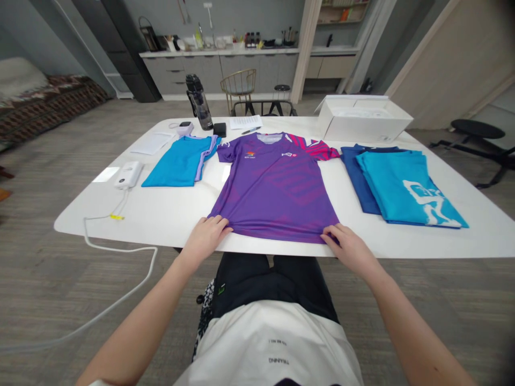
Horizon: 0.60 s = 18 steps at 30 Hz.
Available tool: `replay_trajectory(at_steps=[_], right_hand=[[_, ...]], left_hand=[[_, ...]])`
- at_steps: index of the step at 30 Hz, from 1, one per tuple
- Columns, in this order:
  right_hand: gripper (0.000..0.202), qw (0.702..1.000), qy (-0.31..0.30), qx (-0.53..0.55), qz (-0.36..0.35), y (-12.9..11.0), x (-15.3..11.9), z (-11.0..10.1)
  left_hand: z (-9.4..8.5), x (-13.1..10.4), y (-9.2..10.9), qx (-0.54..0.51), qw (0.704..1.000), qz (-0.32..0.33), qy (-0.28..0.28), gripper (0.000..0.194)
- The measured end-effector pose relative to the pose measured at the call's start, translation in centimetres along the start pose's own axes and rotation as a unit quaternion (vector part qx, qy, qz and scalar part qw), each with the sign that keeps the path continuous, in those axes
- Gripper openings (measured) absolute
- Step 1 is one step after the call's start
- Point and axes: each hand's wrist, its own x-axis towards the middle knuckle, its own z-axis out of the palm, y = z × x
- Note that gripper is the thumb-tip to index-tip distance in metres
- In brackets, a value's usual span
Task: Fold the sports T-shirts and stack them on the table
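A purple T-shirt point(277, 187) with pink-striped sleeve lies spread flat on the white table point(161, 206), its collar at the far side and its hem near the front edge. My left hand point(207, 236) pinches the left corner of the hem. At the right hem corner, my right hand point(346, 244) has its fingers closed on the fabric. Folded blue shirts point(177, 161) with a lilac edge rest to the left. On the right lies another folded pile, a bright blue shirt point(402, 182) with a white print over a darker blue one point(362, 185).
A white power strip point(129, 175) with a cable sits at the left. Behind are a dark water bottle point(199, 104), a black wallet-like item point(219, 130), a paper point(246, 122), a pen point(251, 130) and an open white box point(364, 120).
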Motion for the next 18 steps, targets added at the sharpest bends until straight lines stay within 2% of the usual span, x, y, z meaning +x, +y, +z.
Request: replay_trajectory(at_steps=[4,7,10,14,18], right_hand=[[0.024,1.000,-0.012,0.006,0.017,0.3,-1.1,-0.9],[0.028,0.999,-0.021,-0.009,0.039,0.3,-1.2,-1.4],[0.030,0.999,-0.020,-0.032,0.036,-0.3,0.0,-1.4],[0.028,0.999,0.013,-0.023,-0.033,-1.7,3.4,-0.8],[0.046,0.998,0.000,-0.034,-0.046,-1.6,5.3,0.7]], left_hand=[[-0.1,-1.5,1.2,-0.012,1.000,0.003,0.005,0.026],[-0.1,-1.7,2.2,-0.038,0.999,0.014,0.010,0.029],[0.1,-0.2,3.0,-0.066,0.997,0.034,0.023,0.031],[1.3,3.2,2.9,-0.102,0.993,0.043,0.042,0.043],[2.9,4.9,2.1,-0.089,0.996,0.002,0.017,0.056]])
